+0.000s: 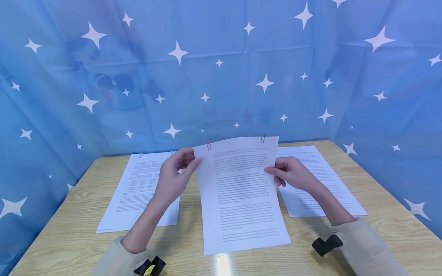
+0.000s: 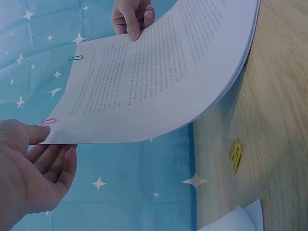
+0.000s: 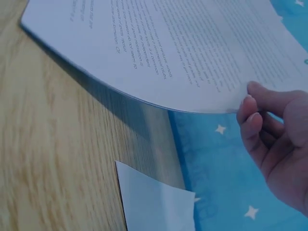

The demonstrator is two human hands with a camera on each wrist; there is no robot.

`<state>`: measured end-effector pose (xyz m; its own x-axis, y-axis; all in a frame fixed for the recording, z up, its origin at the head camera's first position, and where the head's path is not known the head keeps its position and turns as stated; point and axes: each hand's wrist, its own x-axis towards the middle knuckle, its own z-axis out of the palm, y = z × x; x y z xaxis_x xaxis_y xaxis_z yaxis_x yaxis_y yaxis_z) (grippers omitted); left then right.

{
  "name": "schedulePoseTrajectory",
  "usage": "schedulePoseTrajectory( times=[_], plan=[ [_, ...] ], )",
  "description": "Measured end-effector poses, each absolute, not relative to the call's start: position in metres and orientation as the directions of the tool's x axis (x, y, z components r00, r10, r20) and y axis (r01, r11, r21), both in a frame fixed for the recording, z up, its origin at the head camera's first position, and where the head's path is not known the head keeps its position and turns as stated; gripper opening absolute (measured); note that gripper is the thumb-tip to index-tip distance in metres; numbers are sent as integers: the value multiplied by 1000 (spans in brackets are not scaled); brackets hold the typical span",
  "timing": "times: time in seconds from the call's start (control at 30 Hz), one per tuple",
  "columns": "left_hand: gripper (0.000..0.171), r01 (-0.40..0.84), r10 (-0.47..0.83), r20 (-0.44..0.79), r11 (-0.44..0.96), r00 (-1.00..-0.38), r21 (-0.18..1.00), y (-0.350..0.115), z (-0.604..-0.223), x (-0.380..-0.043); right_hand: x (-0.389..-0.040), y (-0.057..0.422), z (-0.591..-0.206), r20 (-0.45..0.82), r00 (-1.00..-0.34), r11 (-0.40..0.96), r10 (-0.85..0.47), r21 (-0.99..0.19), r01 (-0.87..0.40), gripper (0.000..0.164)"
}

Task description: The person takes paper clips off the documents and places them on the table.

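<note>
A thin stack of printed sheets [image 1: 243,191] is held up above the table, its lower part curving toward me. My left hand [image 1: 174,174] pinches its upper left edge between thumb and fingers. On the opposite edge, somewhat lower, my right hand [image 1: 293,173] pinches it the same way. Along the top edge sit a pink paper clip [image 1: 208,145] near the left corner and a green paper clip [image 1: 263,138] near the right one. In the left wrist view, yellow paper clips [image 2: 236,155] lie on the tabletop beneath the sheets.
Another printed stack [image 1: 138,188] with clips at its top edge lies on the wooden table [image 1: 69,237] at left. At right lie more printed sheets [image 1: 321,172], partly covered by the held stack and my right hand. A blue star-patterned curtain [image 1: 221,111] encloses the back and sides.
</note>
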<state>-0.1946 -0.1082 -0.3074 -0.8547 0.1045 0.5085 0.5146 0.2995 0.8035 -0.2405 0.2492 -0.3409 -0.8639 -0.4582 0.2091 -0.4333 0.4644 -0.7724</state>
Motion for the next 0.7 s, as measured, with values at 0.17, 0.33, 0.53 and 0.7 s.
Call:
schedulePoseTrajectory(
  times=[0.17, 0.33, 0.53, 0.7],
  plan=[
    [25, 584, 85, 588, 294, -805, 757, -109, -304, -192, -240, 247, -341, 203, -863, 473, -463, -767, -434, 11],
    [19, 612, 81, 618, 285, -782, 738, -109, -304, -191, -238, 245, -341, 196, -860, 484, -472, -758, -438, 12],
    [12, 604, 75, 611, 289, -788, 743, -108, -305, -192, -236, 242, -340, 191, -860, 500, -473, -746, -440, 11],
    [9, 603, 73, 611, 289, -788, 743, -109, -307, -194, -236, 240, -339, 182, -865, 519, -467, -736, -435, 13]
  ],
)
